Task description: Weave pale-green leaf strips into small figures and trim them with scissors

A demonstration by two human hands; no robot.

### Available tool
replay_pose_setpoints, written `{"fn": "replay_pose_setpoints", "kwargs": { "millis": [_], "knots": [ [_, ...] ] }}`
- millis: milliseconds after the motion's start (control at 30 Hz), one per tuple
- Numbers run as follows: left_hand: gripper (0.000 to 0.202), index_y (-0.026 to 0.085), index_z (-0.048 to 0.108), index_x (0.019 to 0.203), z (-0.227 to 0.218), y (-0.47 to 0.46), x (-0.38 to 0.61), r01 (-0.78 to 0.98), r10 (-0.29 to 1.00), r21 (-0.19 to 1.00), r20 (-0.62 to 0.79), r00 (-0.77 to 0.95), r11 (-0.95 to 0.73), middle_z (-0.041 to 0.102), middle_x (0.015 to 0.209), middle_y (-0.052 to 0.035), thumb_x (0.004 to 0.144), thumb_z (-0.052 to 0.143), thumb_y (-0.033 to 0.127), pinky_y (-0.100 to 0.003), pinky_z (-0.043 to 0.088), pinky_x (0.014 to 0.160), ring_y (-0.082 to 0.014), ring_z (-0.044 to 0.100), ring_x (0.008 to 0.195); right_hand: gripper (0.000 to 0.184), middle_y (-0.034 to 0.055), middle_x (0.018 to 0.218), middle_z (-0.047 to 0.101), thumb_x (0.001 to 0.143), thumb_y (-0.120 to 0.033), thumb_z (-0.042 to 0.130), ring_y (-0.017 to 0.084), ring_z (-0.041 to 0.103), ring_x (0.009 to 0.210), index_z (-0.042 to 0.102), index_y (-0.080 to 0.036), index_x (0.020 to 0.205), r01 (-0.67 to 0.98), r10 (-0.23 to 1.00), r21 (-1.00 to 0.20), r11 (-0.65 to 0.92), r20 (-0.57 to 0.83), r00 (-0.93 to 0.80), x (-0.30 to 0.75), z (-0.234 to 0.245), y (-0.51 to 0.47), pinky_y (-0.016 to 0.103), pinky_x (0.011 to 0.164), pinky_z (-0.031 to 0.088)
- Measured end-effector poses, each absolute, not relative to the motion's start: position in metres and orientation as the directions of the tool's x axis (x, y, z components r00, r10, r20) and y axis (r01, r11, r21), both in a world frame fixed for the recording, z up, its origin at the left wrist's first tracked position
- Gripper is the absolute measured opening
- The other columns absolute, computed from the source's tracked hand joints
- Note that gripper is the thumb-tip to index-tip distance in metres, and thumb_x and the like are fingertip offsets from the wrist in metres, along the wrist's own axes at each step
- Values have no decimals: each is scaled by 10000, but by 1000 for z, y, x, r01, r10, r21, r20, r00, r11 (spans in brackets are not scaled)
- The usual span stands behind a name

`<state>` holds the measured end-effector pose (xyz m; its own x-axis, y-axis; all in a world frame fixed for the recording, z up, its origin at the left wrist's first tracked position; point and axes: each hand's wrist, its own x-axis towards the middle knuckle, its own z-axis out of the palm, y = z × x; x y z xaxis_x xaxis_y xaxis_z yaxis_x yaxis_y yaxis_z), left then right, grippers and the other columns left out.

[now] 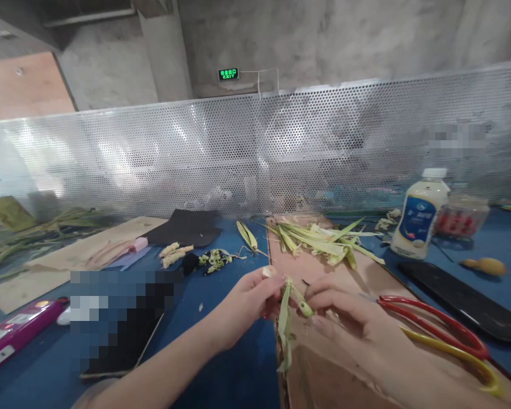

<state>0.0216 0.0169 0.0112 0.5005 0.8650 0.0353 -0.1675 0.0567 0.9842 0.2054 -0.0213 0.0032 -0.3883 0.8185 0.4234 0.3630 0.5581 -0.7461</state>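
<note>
My left hand (pixel 247 304) and my right hand (pixel 344 315) meet low in the middle of the view, over the edge of a brown cardboard sheet (pixel 323 375). Both pinch a small green and pale plant stalk (pixel 286 318) whose leaf strips hang down between them. The left thumb and fingers close on its top. The right fingers curl round its right side.
A pile of stripped green leaves (pixel 323 238) lies at the far end of the cardboard. Red-handled scissors (pixel 434 326) and a yellow-handled tool (pixel 460 355) lie right. A white bottle (pixel 419 216), a jar (pixel 462 216) and a black tray (pixel 464 304) stand further right. A perforated metal screen (pixel 255 153) closes the back.
</note>
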Motion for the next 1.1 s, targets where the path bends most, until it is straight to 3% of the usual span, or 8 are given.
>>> {"fn": "replay_pose_setpoints", "kwargs": {
  "millis": [167,333,600,833,967,1100],
  "knots": [
    [351,180,399,558,10,19,21,-77,894,997,45,445,-13,451,566,26,821,462,404,-235,235,490,-89,338,496,116,14,951,595,842,-329,526,175,549,915,611,-260,881,309,778,-739,599,443,-446,205,4,-19,304,822,436],
    [325,179,414,543,15,17,20,-70,892,996,83,444,-57,347,544,44,826,445,335,-244,215,491,-95,272,505,142,13,920,600,834,-353,531,166,540,902,621,-243,841,301,812,-775,556,429,-397,204,9,-20,302,832,409],
    [300,176,422,556,10,21,17,-63,893,992,122,434,-105,370,576,31,835,397,283,-252,232,513,-103,302,528,108,15,851,599,777,-309,570,169,547,841,632,-227,744,253,855,-840,479,382,-352,201,12,-17,306,791,410],
    [282,167,422,558,9,23,16,-102,887,988,148,438,-115,380,595,36,820,407,269,-243,250,521,-96,312,539,169,31,854,619,766,-365,565,194,560,842,615,-212,716,352,901,-843,408,310,-302,202,12,-16,325,784,409],
    [290,162,461,580,8,27,15,-30,903,992,126,411,-124,393,545,39,823,418,314,-246,236,504,-95,329,515,196,32,860,622,768,-386,551,201,560,832,610,-213,696,376,916,-847,376,278,-290,202,12,-15,332,773,413],
    [175,162,474,646,3,33,13,-131,864,985,163,476,-114,455,590,28,788,436,257,-232,243,498,-92,358,534,201,32,847,625,750,-415,566,222,559,889,622,-223,728,364,928,-864,347,263,-262,203,11,-13,343,792,419]
  ]
}}
